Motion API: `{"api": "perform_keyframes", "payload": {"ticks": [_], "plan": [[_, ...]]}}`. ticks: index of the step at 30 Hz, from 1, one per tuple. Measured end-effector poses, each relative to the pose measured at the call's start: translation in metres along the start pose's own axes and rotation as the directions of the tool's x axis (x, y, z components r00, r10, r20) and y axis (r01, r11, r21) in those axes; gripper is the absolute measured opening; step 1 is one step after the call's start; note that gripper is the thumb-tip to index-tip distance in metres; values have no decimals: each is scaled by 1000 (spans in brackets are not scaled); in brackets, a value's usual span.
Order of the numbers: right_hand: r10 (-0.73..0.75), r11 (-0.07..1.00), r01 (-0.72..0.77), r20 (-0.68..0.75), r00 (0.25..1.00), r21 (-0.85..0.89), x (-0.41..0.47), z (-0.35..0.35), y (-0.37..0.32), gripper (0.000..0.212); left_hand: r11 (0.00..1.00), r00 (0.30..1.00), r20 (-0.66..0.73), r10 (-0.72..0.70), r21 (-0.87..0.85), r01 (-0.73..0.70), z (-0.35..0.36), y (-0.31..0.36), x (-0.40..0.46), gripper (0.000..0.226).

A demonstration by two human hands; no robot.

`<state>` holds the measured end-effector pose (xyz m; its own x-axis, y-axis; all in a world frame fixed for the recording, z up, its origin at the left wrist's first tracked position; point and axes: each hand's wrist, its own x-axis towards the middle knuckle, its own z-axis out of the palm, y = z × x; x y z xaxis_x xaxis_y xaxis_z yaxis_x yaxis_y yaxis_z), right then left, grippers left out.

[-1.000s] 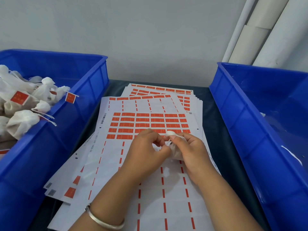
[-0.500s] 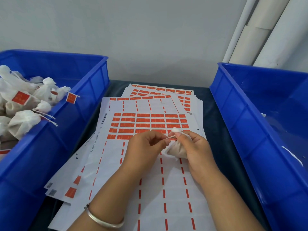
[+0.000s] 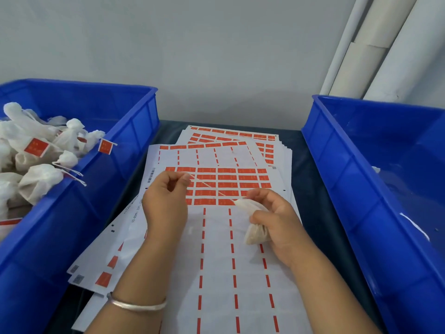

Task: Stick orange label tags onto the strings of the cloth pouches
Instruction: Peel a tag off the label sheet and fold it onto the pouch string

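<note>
Pouches (image 3: 36, 160) of white cloth fill the blue bin on the left (image 3: 125, 145), heaped against its near wall; two of them show orange tags (image 3: 105, 147) on their strings, one tag poking up by the rim; a second blue bin (image 3: 361, 179) stands on the right, well apart from the first, and what lies in it is too faint to tell; between the bins, on a dark table (image 3: 310, 189), lies a loose stack of label sheets (image 3: 240, 273); the top sheet is mostly peeled, with only thin orange strips left in rows down its near part and a block of whole orange labels (image 3: 226, 182) across its far part; more sheets fan out beneath it toward the wall and toward the left bin; the right hand (image 3: 274, 220) curls round a single pouch (image 3: 252, 225) over the sheet, its fingers wrapped about the body and the gathered neck pointing left; the left hand (image 3: 166, 203) is raised beside it, thumb and forefinger pinching the end of that pouch's string (image 3: 212, 189); the string runs taut and slanted from the pouch's neck up to the pinch, crossing above the orange labels; a silver bangle (image 3: 137, 303) circles the left wrist.
</note>
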<state>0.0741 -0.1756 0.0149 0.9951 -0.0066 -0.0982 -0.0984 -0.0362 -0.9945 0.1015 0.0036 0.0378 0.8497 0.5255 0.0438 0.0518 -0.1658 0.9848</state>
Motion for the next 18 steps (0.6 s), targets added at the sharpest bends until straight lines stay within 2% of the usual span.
{"api": "perform_keyframes", "payload": {"ticks": [8, 12, 16, 18], "plan": [[34, 998, -24, 160, 987, -62, -6, -4, -9, 26, 998, 999, 27, 39, -49, -38, 1, 3, -5, 8], [66, 980, -21, 221, 973, -199, -9, -7, -16, 15, 994, 999, 24, 42, -97, -40, 2, 5, -8, 7], [129, 936, -15, 300, 945, -353, -15, -8, -22, 19, 992, 1000, -22, -15, -126, 12, 5, 2, -6, 6], [135, 932, -9, 323, 937, -364, -17, -8, -24, 20, 987, 996, -57, -68, -147, 59, 6, 0, -5, 6]]}}
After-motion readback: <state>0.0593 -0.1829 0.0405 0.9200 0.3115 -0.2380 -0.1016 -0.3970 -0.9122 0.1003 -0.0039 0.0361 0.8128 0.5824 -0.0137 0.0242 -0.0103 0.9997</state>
